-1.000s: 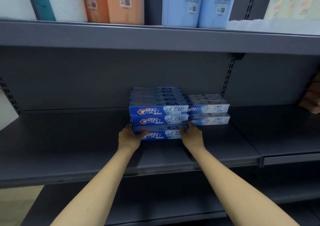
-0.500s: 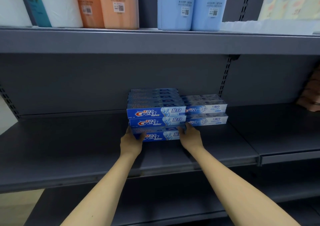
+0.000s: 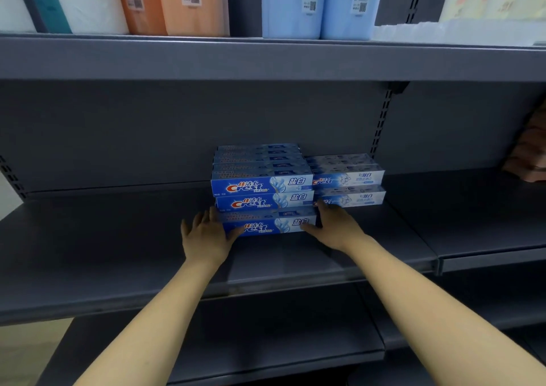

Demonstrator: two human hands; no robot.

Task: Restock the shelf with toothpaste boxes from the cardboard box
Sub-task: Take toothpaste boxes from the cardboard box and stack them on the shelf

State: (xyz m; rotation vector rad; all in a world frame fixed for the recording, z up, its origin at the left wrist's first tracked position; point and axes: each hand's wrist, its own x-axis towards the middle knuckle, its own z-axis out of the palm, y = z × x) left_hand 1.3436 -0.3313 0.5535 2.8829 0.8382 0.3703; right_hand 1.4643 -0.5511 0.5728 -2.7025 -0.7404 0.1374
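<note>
While both forearms reach in from below, the left hand lies with fingers straight and spread against the left end of the front box, thumb touching its face, and the right hand presses its straight fingers along the box's right end, thumb low on the front; neither grip is curled round it, so the box sits between two flat palms. It is a long, flat-sided cardboard carton, glossy blue with a red and white Crest logo, lying lengthwise on the matte dark grey metal shelf and jutting slightly forward of the blue stack of like cartons just behind and above it. Touching that stack's right side is a lower pale stack of white-and-blue cartons, two high at the front. A perforated upright runs down the smooth back panel behind them. On the shelf above stand soft plastic-wrapped packs: white, orange and light blue, the latter two with small printed labels.
</note>
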